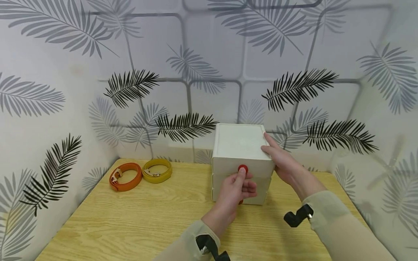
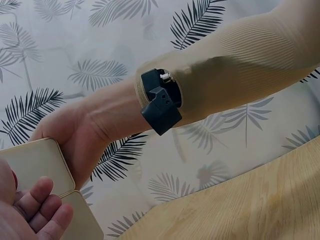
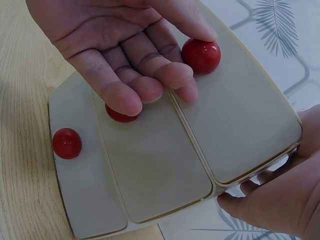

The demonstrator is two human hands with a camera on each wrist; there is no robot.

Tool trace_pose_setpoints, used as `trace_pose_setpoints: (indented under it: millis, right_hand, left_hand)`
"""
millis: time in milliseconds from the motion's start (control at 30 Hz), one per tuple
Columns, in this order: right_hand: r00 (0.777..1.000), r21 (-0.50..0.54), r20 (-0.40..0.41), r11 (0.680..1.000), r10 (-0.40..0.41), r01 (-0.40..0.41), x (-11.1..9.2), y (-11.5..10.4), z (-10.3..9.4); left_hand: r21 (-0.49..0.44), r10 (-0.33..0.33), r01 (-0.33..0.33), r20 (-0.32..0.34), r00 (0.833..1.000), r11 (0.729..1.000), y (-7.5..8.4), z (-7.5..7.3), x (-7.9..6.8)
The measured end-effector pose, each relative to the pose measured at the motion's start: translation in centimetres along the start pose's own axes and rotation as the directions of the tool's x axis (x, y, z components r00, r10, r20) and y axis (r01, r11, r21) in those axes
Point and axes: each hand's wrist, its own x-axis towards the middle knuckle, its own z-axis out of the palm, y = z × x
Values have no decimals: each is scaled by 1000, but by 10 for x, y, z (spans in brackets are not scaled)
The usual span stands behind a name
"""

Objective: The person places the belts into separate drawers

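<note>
A white drawer box (image 1: 240,141) with a red round knob on each of its three drawer fronts stands on the wooden table. My left hand (image 1: 230,190) pinches the top red knob (image 3: 201,56) between thumb and index finger, its other fingers loosely bent before the middle front. In the right wrist view those fingers partly cover the middle knob (image 3: 121,114); the bottom knob (image 3: 67,143) is fully visible. My right hand (image 1: 285,161) rests against the box's right side, fingers extended along it and thumb at the top edge. The top drawer front (image 3: 245,125) looks flush with the one below.
Left of the box, an orange coiled belt (image 1: 126,186) and a yellow coiled belt (image 1: 158,178) lie side by side near the table's back left corner. Behind the table (image 1: 140,221) and at both sides hang pale walls (image 1: 212,47) with a leaf print.
</note>
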Motion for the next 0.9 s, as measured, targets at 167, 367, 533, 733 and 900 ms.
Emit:
trace_pose_setpoints:
  millis: [167,367,533,733,900]
  right_hand:
    - [1000,-2,0,1000,-3,3,-1,0,1]
    - [1000,-6,-2,1000,-7,7,-1,-2,3]
    - [1000,-10,1,1000,-7,7,-2,-1,4]
    - [1000,-58,-18,998,-15,14,-2,3,4]
    - [999,-87,-32,996,-27,24,-2,2,2]
  left_hand:
    - [0,0,0,8,1000,1000,0,-1,1]
    - [4,7,-7,15,1000,1000,0,-2,2]
    - [18,6,-6,10,1000,1000,1,-3,1]
    - [21,-10,10,-3,1000,1000,1,-4,-2]
    - [19,-19,19,-8,1000,1000,-2,-5,-10]
